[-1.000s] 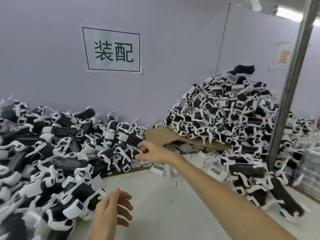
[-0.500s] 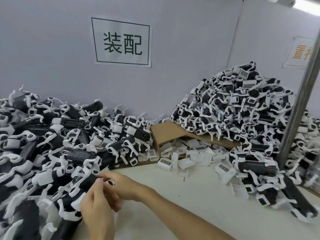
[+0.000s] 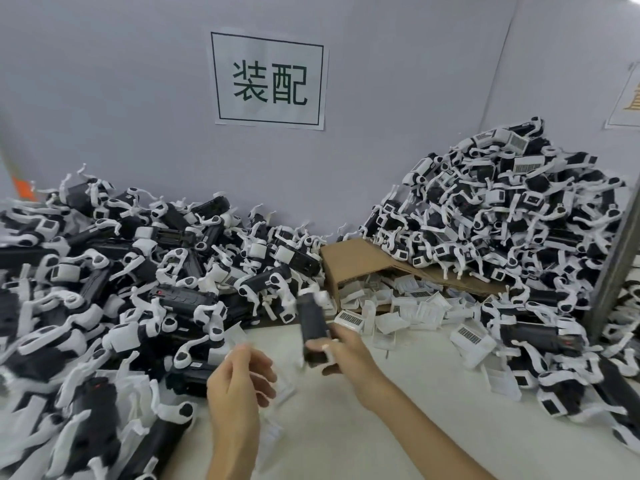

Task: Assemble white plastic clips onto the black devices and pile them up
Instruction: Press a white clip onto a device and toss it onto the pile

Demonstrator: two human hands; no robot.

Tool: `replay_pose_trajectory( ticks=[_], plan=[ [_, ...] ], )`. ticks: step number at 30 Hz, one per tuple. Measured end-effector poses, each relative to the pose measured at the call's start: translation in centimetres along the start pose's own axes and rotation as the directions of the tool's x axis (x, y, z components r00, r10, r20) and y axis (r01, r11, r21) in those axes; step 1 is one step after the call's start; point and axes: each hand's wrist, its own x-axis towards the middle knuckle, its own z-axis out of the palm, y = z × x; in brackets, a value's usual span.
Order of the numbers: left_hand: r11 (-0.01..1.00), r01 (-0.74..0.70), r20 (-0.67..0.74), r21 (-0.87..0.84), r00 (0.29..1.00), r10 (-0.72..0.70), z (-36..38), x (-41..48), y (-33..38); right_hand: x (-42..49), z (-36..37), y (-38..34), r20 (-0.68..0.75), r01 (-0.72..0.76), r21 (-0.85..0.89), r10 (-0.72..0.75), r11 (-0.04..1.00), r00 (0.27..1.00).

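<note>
My right hand (image 3: pixel 346 353) grips a black oblong plastic device (image 3: pixel 313 327) by its lower end, holding it nearly upright and blurred above the white tabletop (image 3: pixel 346 438). My left hand (image 3: pixel 239 375) hovers near it with fingers curled; I cannot tell whether it pinches anything. Loose white plastic clips (image 3: pixel 408 308) with barcode labels spill from under a brown cardboard sheet (image 3: pixel 360 263). A low heap of clipped black devices (image 3: pixel 121 271) lies to my left, and a taller heap (image 3: pixel 502 220) to my right.
</note>
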Motion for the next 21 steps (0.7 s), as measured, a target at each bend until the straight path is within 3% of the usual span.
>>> replay_pose_trajectory(
  ticks=[3, 5, 7, 12, 17, 21],
  plan=[
    [0.995, 0.073, 0.100, 0.062, 0.992, -0.079, 0.3, -0.4, -0.1, -1.2, -1.7, 1.1, -0.034, -0.075, 0.392, 0.095, 0.917, 0.995],
    [0.988, 0.098, 0.168, 0.118, 0.979, -0.117, 0.6, -0.8, -0.2, -1.5, -2.3, 1.8, -0.082, -0.106, 0.419, 0.154, 0.902, 0.985],
    [0.977, 0.117, 0.218, 0.176, 0.963, -0.155, 1.0, -1.0, -0.4, -1.6, -2.6, 2.1, -0.154, -0.110, 0.359, 0.175, 0.927, 0.972],
    [0.957, 0.171, 0.291, 0.233, 0.927, -0.237, 1.6, -1.8, -0.8, -2.3, -1.8, 1.8, -0.227, -0.028, 0.200, 0.074, 0.979, 0.971],
    [0.960, 0.206, 0.293, 0.189, 0.921, -0.256, 1.3, -1.4, -0.6, -3.4, 0.0, 1.3, -0.018, 0.104, 0.076, -0.103, 0.992, 0.995],
    [0.963, 0.232, 0.275, 0.134, 0.925, -0.261, 1.0, -1.2, -0.2, -4.0, 0.8, 1.7, 0.090, 0.311, -0.164, -0.299, 0.936, 0.950]
  ],
)
